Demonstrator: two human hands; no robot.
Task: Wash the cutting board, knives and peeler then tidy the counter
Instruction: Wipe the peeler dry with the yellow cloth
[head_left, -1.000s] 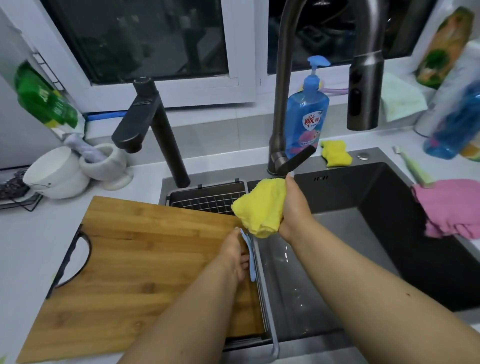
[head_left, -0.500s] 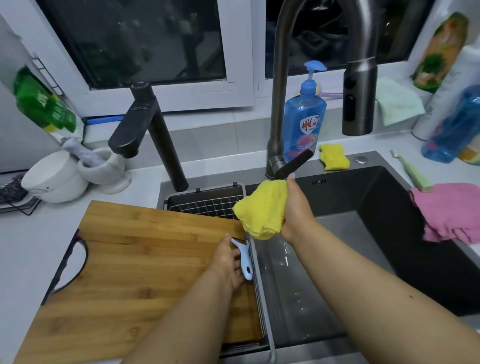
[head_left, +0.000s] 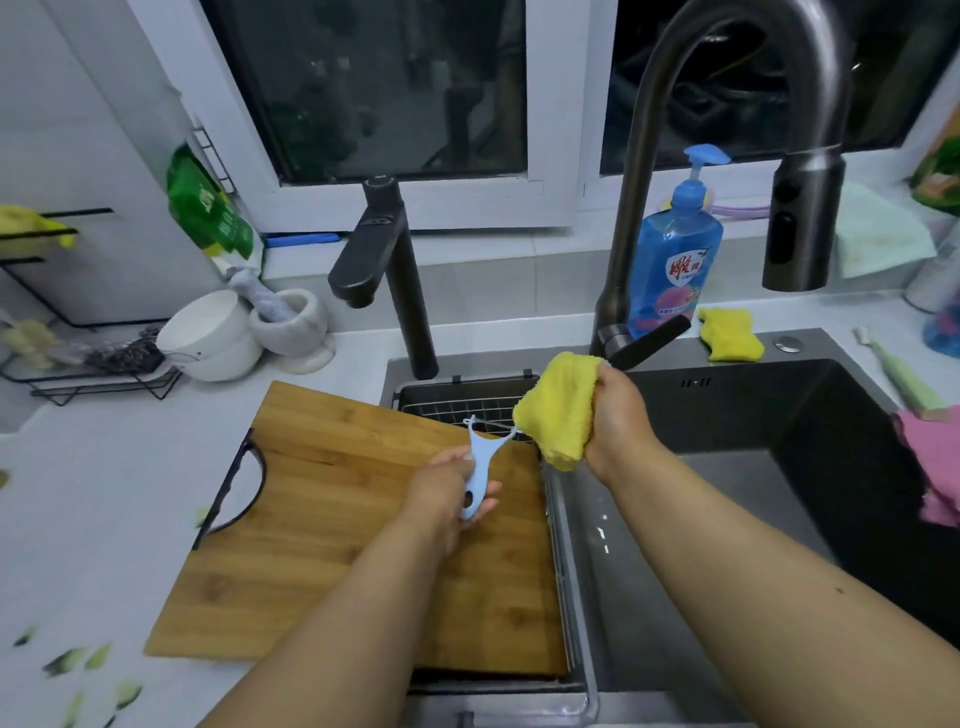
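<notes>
Your left hand (head_left: 441, 493) grips the peeler (head_left: 480, 467) by its handle, blade up over the cutting board (head_left: 337, 519), w/ right hand (head_left: 618, 421) clutching the yellow cloth (head_left: 561, 410) just right, ready to wipe

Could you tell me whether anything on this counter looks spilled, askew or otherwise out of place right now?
Yes: green vegetable scraps lie scattered on the white counter at the lower left, beside the cutting board. The board itself sits askew, its right edge overhanging the sink. Nothing looks damaged.
</notes>
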